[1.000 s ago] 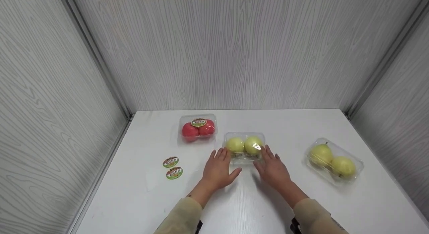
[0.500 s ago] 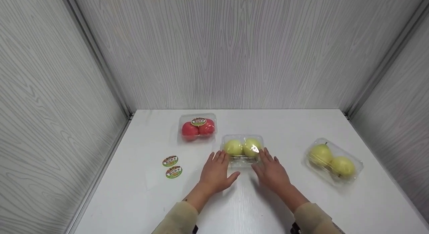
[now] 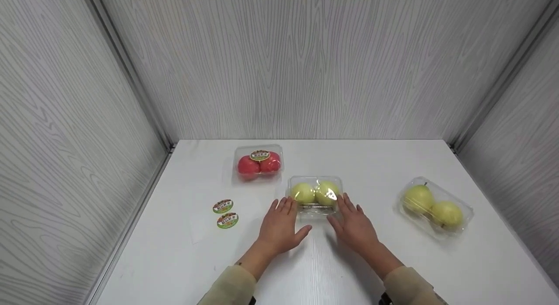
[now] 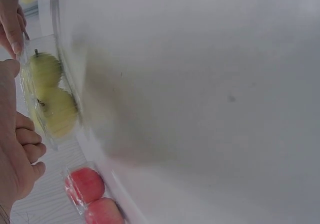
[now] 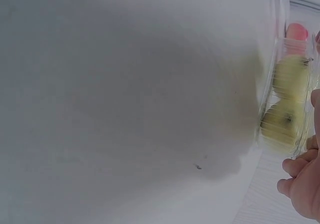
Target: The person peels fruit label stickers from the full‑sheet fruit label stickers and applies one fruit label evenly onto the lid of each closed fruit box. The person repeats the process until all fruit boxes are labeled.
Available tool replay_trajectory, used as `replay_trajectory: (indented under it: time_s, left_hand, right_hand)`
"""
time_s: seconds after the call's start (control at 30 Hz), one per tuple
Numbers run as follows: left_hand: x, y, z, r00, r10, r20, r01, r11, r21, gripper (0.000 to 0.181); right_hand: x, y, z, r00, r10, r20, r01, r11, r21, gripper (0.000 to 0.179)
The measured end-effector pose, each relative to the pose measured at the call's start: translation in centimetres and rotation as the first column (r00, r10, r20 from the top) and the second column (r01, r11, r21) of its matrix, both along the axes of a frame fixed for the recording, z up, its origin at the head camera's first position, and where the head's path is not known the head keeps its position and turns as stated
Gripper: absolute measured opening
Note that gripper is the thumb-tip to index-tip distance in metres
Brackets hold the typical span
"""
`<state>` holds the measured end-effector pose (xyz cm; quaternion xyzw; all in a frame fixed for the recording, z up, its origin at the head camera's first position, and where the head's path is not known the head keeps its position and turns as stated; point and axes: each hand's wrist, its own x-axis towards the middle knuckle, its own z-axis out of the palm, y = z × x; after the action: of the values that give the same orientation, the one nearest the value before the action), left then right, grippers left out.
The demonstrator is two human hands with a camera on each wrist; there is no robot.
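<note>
In the head view, a clear plastic clamshell box (image 3: 316, 211) with two yellow-green pears (image 3: 302, 193) sits at mid-table, lid down. My left hand (image 3: 278, 230) lies at its near left corner, fingers straight and thumb spread. My right hand (image 3: 356, 230) mirrors it at the near right corner, fingertips along the side. Both wrist views show the pears (image 4: 59, 111) through the box's near wall, stems visible. The right wrist view has the right hand's fingers (image 5: 295, 168) beside the box end. No oval label shows on this box's lid.
A clear box of red apples (image 3: 249, 166) with an oval label (image 3: 260, 155) on its lid stands back left. Two similar labels (image 3: 227, 220) lie on the left of the table. Another pear box (image 3: 463, 207) sits angled at right. Grey wood-grain panels (image 3: 305, 69) enclose the back and sides.
The middle pear box has slid slightly toward me and to the left, with both hands moving along with it. The head view has shifted a little. The other boxes and labels stay in place.
</note>
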<state>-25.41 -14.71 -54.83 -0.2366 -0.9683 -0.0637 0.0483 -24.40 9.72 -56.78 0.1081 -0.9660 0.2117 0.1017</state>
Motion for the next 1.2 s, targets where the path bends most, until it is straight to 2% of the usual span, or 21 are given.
replay_trajectory:
  time_s: [0.3,0.7,1.03,1.2]
  left_hand:
    - [0.6,-0.4,0.0,1.000,-0.009,-0.017,0.009,1.000,-0.008,0.088]
    - [1.5,-0.5,0.2,1.000,0.002,0.029,-0.002,1.000,-0.018,0.090]
    - [1.3,-0.5,0.4,0.999,0.009,0.046,-0.007,0.999,-0.052,0.089]
    - [1.4,-0.6,0.7,0.999,0.004,0.046,-0.002,0.999,-0.042,0.086]
  right_hand:
    - [0.5,-0.3,0.1,1.000,-0.001,0.031,0.001,1.000,0.014,0.073]
    - [1.4,-0.4,0.3,0.998,0.002,0.069,-0.004,1.000,0.023,0.075]
    - [1.3,-0.2,0.7,0.999,0.009,0.032,-0.010,1.000,0.020,0.072]
    - [1.5,-0.1,0.7,1.000,0.010,0.007,-0.010,1.000,-0.002,0.069]
